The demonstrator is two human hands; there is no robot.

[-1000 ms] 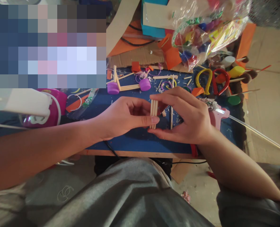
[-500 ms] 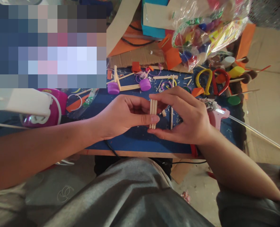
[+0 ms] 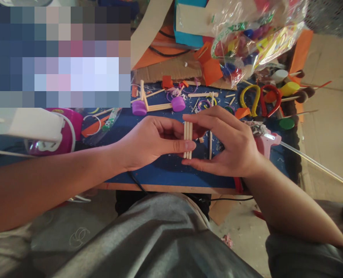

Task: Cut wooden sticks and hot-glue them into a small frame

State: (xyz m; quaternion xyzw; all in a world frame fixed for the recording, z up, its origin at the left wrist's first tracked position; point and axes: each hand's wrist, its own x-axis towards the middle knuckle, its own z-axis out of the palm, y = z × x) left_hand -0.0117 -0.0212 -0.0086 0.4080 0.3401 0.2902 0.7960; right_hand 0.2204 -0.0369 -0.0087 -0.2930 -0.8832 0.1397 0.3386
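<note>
A small bundle of short wooden sticks (image 3: 188,130) stands upright, side by side, above the near half of the blue tabletop (image 3: 160,170). My left hand (image 3: 152,143) pinches it, thumb laid across the front and fingers behind. Thumb below and index finger above, my right hand (image 3: 232,141) is closed around the two ends of the bundle. Beyond my hands lies a frame of wooden sticks (image 3: 159,107) with purple bottle caps (image 3: 178,104) at its ends. Another long stick (image 3: 210,144) lies behind my right hand's fingers.
To the right are scissors with yellow and red handles (image 3: 254,101) and a pink glue gun (image 3: 264,144) with a clear glue stick. A plastic bag of coloured caps (image 3: 247,42) lies at the back. At left sits a magenta power strip (image 3: 73,119) with a white plug.
Almost nothing differs. Both hands keep the same hold on the sticks, and the bundle has shifted only very slightly.
</note>
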